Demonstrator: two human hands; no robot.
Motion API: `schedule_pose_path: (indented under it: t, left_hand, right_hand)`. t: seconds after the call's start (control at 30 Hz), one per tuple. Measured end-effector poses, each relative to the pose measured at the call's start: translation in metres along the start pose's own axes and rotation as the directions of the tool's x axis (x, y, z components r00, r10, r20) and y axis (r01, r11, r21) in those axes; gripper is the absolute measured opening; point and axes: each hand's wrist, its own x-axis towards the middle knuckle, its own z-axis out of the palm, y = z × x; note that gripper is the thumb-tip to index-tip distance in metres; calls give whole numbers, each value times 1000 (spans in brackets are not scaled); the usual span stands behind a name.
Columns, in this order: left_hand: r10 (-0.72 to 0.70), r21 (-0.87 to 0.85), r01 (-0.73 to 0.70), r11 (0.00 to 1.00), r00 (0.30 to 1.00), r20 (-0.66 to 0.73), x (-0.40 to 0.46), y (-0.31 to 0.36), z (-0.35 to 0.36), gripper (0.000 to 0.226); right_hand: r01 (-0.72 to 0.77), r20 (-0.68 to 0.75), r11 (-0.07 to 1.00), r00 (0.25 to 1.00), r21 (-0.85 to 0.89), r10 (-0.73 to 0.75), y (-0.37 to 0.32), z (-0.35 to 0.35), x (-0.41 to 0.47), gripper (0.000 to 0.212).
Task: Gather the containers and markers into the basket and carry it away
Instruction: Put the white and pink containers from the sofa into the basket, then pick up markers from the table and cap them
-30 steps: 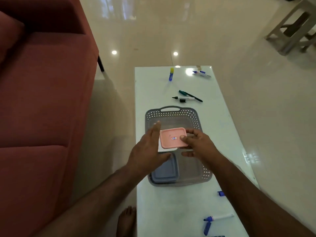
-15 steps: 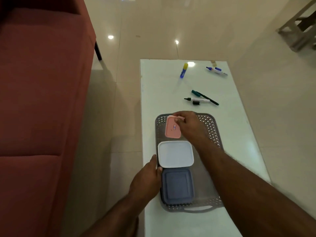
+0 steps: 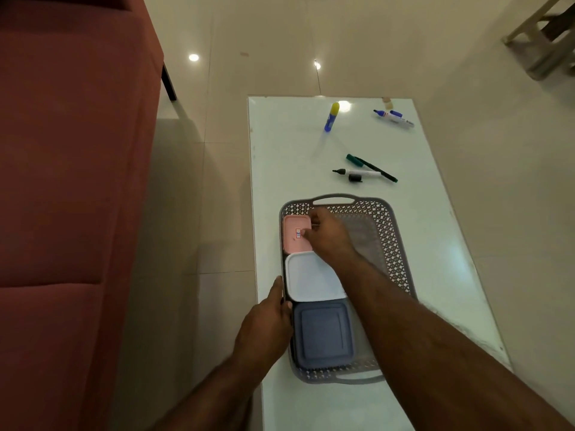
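Observation:
A grey perforated basket [image 3: 385,231] lies on the white table. Three lidded containers sit in a row along its left side: a pink one [image 3: 294,234] farthest, a white one [image 3: 312,276] in the middle, a blue-grey one [image 3: 322,334] nearest. My right hand [image 3: 326,233] rests its fingers on the pink container's right edge. The basket's left rim beside the white and blue-grey containers is gripped by my left hand [image 3: 264,325]. Beyond the basket lie a black marker [image 3: 357,173], a green marker [image 3: 370,167], a blue marker [image 3: 393,117] and a blue-yellow glue stick [image 3: 331,117].
A red sofa [image 3: 71,181] runs along the left, with a strip of tiled floor between it and the table [image 3: 280,150]. A pale stool [image 3: 547,42] stands at the far right. The basket's right half holds nothing.
The pink container went from above the basket's middle down into its far-left corner. My left hand dropped from beside the pink container to the basket's left rim.

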Motion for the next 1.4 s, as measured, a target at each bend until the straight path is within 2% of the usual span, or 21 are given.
schedule_pose_path:
  t: [0.1, 0.23, 0.33, 0.43, 0.5, 0.57, 0.7, 0.9, 1.13, 1.4]
  left_hand:
    - [2, 11, -2, 1000, 1000, 16, 1, -4, 2, 54]
    - [14, 29, -15, 999, 1000, 7, 1, 0, -4, 54]
    - [-25, 96, 32, 995, 997, -66, -15, 12, -11, 59]
    - [119, 177, -85, 981, 974, -192, -49, 28, -15, 55]
    - [226, 173, -192, 966, 953, -203, -76, 40, -14, 50]
    - [258, 163, -233, 959, 955, -149, -102, 51, -11, 49]
    - [292, 294, -295, 909, 955, 53, -164, 72, 8, 58]
    - [240, 508, -349, 787, 933, 268, -256, 134, 25, 67]
    - [284, 532, -395, 749, 917, 280, -345, 218, 27, 71]
    - [468, 552, -526, 647, 846, 256, -397, 300, 18, 70]
  right_hand:
    - [2, -2, 1000, 1000, 15, -2, 1, -11, -1, 47]
    - [118, -158, 989, 979, -87, -130, -4, -40, -31, 38]
    - [171, -169, 983, 969, -69, -181, -1, -55, -78, 35]
    - [98, -118, 995, 988, -34, -102, 15, -65, -140, 36]
    - [-14, -88, 999, 996, 38, 18, 26, -69, -185, 37]
    - [-103, -61, 992, 992, 74, 107, 35, -71, -228, 38]
    - [-231, -11, 968, 972, 92, 233, 54, -96, -315, 50]
    - [-330, -49, 939, 941, 94, 335, 73, -184, -432, 55]
    - [-298, -100, 948, 946, 108, 308, 76, -270, -541, 57]
    - [-290, -268, 943, 907, 163, 325, 87, -337, -617, 62]
